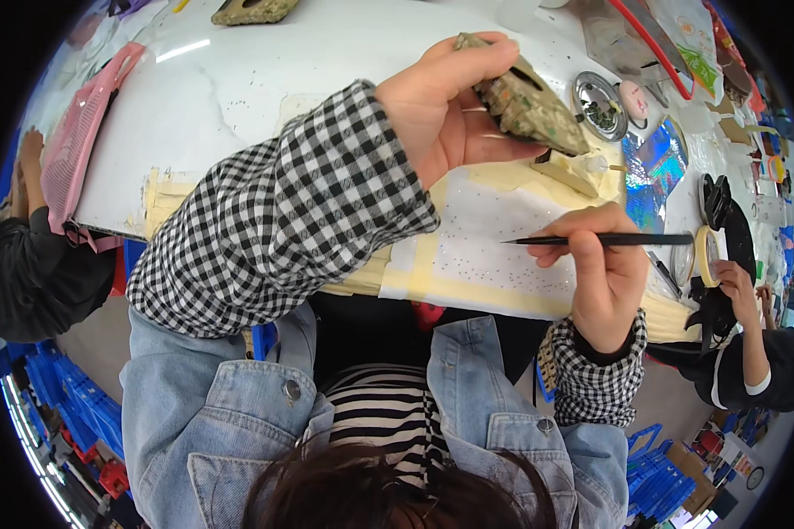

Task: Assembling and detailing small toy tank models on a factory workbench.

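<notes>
My left hand [454,115] grips a camouflage-patterned piece [538,110] with a dark oval opening, tilted above the table. My thumb lies over its upper end and the other fingers are partly behind it. My right hand [604,264] pinches black tweezers [622,239], their thin dark tip pointing left over a white sheet [476,207]. Tiny dark and shiny specks are scattered across that sheet. Nothing can be made out between the tips. Beneath the camouflage piece sits a pale yellow block [569,176].
A round metal tin [602,110] with dark green bits stands beside a pink oval object [632,101] and a shiny blue holographic pouch [655,172]. At right, another person's hand [737,286] touches a yellow ring [706,256]. A pink basket [79,150] stands left; another camouflage piece [269,12] lies far back.
</notes>
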`<state>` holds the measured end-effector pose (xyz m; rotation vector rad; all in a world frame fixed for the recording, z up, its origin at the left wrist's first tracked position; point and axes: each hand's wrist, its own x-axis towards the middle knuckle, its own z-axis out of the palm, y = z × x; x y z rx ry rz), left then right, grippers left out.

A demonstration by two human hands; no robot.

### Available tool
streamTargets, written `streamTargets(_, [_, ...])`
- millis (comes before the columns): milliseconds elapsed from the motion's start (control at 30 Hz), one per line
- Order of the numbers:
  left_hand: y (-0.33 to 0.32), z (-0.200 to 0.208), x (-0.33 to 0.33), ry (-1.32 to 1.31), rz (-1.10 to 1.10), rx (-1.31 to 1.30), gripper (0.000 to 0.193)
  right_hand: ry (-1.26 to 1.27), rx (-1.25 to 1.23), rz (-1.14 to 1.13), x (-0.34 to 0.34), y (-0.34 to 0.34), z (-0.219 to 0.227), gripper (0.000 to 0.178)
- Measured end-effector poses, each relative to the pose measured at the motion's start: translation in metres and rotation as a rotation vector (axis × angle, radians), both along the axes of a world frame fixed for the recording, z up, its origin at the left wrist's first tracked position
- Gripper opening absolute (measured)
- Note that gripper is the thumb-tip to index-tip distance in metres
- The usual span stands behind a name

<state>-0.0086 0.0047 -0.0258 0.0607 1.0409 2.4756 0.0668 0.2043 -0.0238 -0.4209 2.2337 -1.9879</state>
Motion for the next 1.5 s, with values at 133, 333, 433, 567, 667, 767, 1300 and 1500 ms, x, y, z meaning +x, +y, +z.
streamTargets(133, [0.001, 0.008, 0.004, -0.016, -0.017, -0.110, 0.042, 0.258, -0.094, -0.134, -0.002, 0.005, 0.020, 0.021])
streamTargets(333, [0.001, 0.013, 0.007, 0.015, -0.058, -0.165, 0.049, 0.476, -0.138, -0.180, -0.018, -0.010, 0.042, 0.017])
streamTargets(433, [0.002, 0.011, 0.006, 0.025, -0.068, -0.162, 0.050, 0.490, -0.074, -0.216, -0.021, -0.020, 0.041, 0.016])
streamTargets(567, [0.001, 0.003, 0.003, 0.025, -0.044, -0.043, 0.058, 0.541, 0.045, -0.189, -0.029, -0.022, 0.032, 0.021])
streamTargets(667, [0.001, 0.007, 0.005, 0.024, -0.038, -0.099, 0.058, 0.549, 0.103, -0.181, -0.030, -0.021, 0.031, 0.020])
streamTargets(767, [0.000, 0.008, 0.006, 0.018, -0.050, -0.131, 0.058, 0.568, 0.158, -0.169, -0.030, -0.019, 0.031, 0.020])
streamTargets(1300, [0.000, 0.005, 0.005, 0.022, -0.052, -0.114, 0.056, 0.531, 0.044, -0.226, -0.031, -0.024, 0.026, 0.011])
streamTargets(1500, [0.000, 0.006, 0.005, 0.026, -0.057, -0.119, 0.056, 0.537, 0.052, -0.223, -0.031, -0.024, 0.026, 0.011])
